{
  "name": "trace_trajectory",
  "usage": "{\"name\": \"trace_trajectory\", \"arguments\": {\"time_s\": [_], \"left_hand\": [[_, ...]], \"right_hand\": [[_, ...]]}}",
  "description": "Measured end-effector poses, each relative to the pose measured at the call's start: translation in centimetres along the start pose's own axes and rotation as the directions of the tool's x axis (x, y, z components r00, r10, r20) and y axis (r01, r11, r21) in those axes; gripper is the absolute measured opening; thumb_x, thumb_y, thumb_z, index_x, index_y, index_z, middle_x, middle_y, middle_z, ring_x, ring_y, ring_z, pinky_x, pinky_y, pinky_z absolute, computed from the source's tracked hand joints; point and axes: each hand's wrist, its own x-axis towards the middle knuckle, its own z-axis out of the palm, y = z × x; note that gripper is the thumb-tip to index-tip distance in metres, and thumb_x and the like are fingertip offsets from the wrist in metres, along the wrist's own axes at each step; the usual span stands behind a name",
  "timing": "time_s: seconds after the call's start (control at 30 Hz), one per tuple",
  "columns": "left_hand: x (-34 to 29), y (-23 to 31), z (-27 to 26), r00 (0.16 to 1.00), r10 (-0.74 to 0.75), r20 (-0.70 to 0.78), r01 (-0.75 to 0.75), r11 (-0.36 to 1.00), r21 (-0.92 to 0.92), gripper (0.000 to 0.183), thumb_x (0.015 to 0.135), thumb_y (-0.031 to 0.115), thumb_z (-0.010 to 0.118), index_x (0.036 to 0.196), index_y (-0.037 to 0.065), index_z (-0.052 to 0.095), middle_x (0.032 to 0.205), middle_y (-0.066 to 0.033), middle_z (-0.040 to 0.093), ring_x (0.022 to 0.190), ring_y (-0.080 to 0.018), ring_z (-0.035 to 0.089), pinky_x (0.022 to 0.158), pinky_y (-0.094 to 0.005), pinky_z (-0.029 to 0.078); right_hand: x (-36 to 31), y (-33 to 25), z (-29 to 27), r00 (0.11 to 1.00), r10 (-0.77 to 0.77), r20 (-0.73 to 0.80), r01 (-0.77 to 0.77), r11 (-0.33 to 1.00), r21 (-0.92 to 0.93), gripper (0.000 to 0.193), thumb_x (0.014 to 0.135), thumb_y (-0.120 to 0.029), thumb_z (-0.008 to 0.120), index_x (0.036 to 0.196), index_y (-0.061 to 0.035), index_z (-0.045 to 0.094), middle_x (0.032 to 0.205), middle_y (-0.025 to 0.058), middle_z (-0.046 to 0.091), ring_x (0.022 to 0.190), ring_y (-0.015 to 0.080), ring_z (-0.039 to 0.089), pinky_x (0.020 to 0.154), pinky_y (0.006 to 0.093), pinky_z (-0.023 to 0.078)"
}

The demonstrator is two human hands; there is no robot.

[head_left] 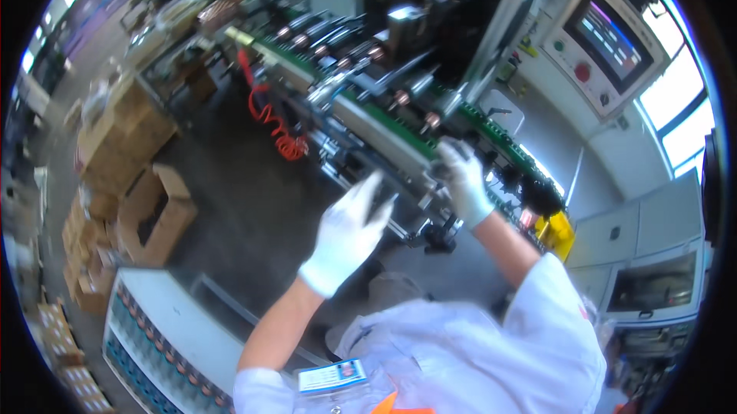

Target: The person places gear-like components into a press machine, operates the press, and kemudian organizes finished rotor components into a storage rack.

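My left hand (349, 230), in a white glove, hangs in front of the machine's near rail. Its fingers are spread, and nothing shows between them. My right hand (466, 187), also gloved in white with greyish fingertips, is at the near end of the green conveyor track (391, 128). Its fingers are bent around a dark spot beside the track; blur hides what they hold. Just beyond that hand, a copper-coloured cylindrical part (431, 120) sits on the line. Another copper-coloured part (401, 97) stands farther along it.
A coiled red air hose (288, 145) hangs left of the conveyor. A control panel (606, 45) with a lit screen stands at the right, above a yellow part (556, 234). An open cardboard box (157, 214) lies at the left. Below it stands a white rack (173, 314) holding rows of parts.
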Motion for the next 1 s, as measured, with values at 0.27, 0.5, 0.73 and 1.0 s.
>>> {"name": "trace_trajectory", "arguments": {"time_s": [0.27,0.5,0.73,1.0], "left_hand": [[26.2,-7.4,18.8,0.948,-0.193,0.254,-0.053,0.691,0.721,0.066,0.092,0.03,0.065,0.144,-0.002,0.041,0.137,-0.0234,0.053,0.115,-0.0391,0.061,0.096,-0.048,0.051],[31.8,-10.5,22.2,0.798,-0.534,0.278,0.224,0.692,0.686,0.075,0.088,0.048,0.068,0.137,-0.004,0.043,0.123,-0.0258,0.064,0.115,-0.0381,0.064,0.095,-0.0471,0.052],[23.6,-3.0,14.3,0.763,-0.457,0.457,0.646,0.565,-0.513,0.051,0.093,0.027,0.072,0.131,-0.001,0.052,0.111,-0.0059,0.065,0.1,-0.0127,0.062,0.09,-0.0295,0.051],[8.2,1.4,0.1,0.749,-0.599,0.283,0.565,0.354,-0.746,0.061,0.095,0.018,0.068,0.144,0.001,0.037,0.112,-0.0072,0.06,0.079,-0.0103,0.061,0.07,-0.0267,0.052]], "right_hand": [[17.1,-0.9,-6.8,0.969,0.248,-0.021,-0.225,0.909,0.351,0.057,0.086,-0.041,0.078,0.128,-0.0111,0.054,0.123,0.0101,0.06,0.107,0.0306,0.061,0.095,0.0583,0.048],[21.4,0.1,-4.0,0.945,0.205,-0.256,-0.096,0.92,0.381,0.042,0.087,-0.027,0.078,0.117,-0.0068,0.056,0.101,0.0049,0.066,0.085,0.0171,0.064,0.074,0.0352,0.055],[13.0,-5.3,-4.8,0.998,0.055,0.037,-0.061,0.978,0.201,0.052,0.09,-0.028,0.077,0.125,-0.0026,0.047,0.111,0.0061,0.061,0.098,0.0136,0.06,0.085,0.0324,0.053],[3.7,-8.0,6.0,0.764,0.378,0.522,-0.376,0.919,-0.116,0.064,0.089,-0.01,0.074,0.141,-0.0033,0.036,0.115,0.0045,0.059,0.107,0.0115,0.057,0.095,0.0311,0.049]]}}
